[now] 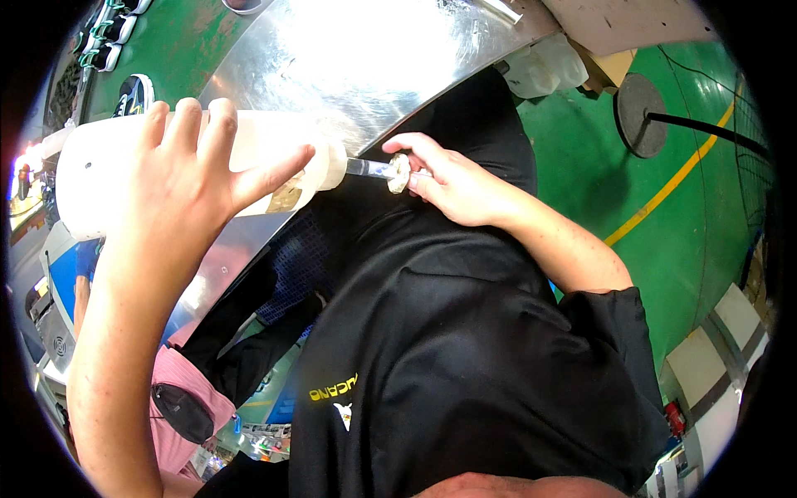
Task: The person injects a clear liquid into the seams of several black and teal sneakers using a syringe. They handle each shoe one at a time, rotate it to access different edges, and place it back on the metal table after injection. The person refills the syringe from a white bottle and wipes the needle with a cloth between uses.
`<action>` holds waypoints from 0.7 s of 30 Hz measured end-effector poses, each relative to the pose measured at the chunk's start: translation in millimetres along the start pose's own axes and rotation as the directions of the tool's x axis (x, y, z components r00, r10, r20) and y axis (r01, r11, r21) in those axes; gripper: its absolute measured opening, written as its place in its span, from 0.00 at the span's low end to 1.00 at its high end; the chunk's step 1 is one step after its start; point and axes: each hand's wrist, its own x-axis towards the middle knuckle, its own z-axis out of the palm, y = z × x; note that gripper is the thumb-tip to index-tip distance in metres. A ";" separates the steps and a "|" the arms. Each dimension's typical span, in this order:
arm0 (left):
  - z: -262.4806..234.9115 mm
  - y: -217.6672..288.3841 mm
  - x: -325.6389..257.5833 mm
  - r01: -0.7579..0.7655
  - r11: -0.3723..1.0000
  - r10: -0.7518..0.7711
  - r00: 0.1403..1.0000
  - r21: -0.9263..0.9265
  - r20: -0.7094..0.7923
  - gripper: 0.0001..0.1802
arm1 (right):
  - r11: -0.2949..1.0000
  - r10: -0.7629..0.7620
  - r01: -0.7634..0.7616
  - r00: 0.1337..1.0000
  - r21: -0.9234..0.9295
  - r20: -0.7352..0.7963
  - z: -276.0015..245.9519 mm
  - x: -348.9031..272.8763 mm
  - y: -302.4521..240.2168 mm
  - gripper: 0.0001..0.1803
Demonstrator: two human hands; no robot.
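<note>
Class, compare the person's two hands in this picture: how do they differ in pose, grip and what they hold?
The left hand wraps with spread fingers over the wide white bottle; the right hand pinches a small pale piece at the bottle's clear nozzle. The left hand shows its back, raised on an upright forearm; the right hand reaches in sideways from the right. Both are bare and grip the same assembly.

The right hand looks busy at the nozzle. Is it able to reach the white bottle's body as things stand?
Probably yes: the right hand pinches the nozzle tip, near the white bottle; only the left hand covers part.
</note>
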 end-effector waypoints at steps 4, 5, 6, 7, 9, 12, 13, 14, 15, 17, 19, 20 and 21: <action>-4.1 -1.8 1.4 -0.029 0.997 0.030 0.999 0.068 -0.016 0.51 | 0.997 -0.056 0.059 0.997 -0.055 0.045 0.0 0.6 4.9 0.19; -3.8 -1.5 1.5 -0.025 0.997 0.026 0.999 0.067 -0.020 0.50 | 0.996 -0.078 0.080 0.996 -0.051 0.046 0.6 0.5 8.2 0.19; -3.0 -1.5 2.1 -0.024 0.998 0.026 0.999 0.066 -0.025 0.50 | 0.995 -0.073 0.075 0.997 -0.062 0.033 1.2 -0.1 9.8 0.20; -3.1 -1.2 2.3 -0.019 0.998 0.019 1.000 0.061 0.003 0.53 | 0.995 -0.068 0.069 0.997 -0.072 0.021 2.3 -1.0 10.7 0.20; -4.1 0.5 1.2 -0.007 0.999 0.004 0.998 0.048 0.064 0.59 | 0.995 -0.049 0.050 0.999 -0.086 0.011 3.1 -1.0 14.5 0.22; -2.0 0.0 -1.5 -0.008 0.998 0.005 0.998 0.061 0.056 0.59 | 0.995 -0.011 0.008 1.000 -0.097 -0.029 4.5 1.4 25.4 0.23; -2.3 0.7 -1.3 -0.006 0.998 0.002 0.998 0.059 0.057 0.59 | 0.995 -0.002 -0.005 0.997 -0.100 -0.074 6.6 2.0 30.9 0.23; -3.0 1.7 -1.3 -0.003 0.998 0.000 0.998 0.058 0.058 0.58 | 0.995 0.006 -0.018 0.993 -0.103 -0.119 7.3 2.4 33.4 0.23; -3.0 2.4 -1.4 -0.001 0.998 -0.002 0.998 0.055 0.058 0.58 | 0.987 0.067 -0.079 0.994 -0.137 -0.090 4.8 3.2 33.2 0.25; -3.0 2.7 -2.4 -0.003 0.998 0.000 0.998 0.058 0.063 0.58 | 0.958 0.191 -0.195 0.981 -0.210 -0.038 -2.2 5.0 32.0 0.30; -3.3 2.7 -2.7 -0.013 0.997 0.009 0.998 0.073 0.060 0.56 | 0.945 0.165 -0.182 0.983 -0.271 -0.086 -3.5 5.6 30.0 0.34; -4.4 2.5 -2.6 -0.021 0.996 0.016 0.998 0.088 0.057 0.55 | 0.929 0.205 -0.220 0.976 -0.298 -0.079 -6.7 5.9 24.0 0.34; -5.6 2.8 -2.6 -0.027 0.994 0.022 0.998 0.104 0.052 0.53 | 0.910 0.243 -0.254 0.967 -0.327 -0.075 -9.1 5.9 20.1 0.33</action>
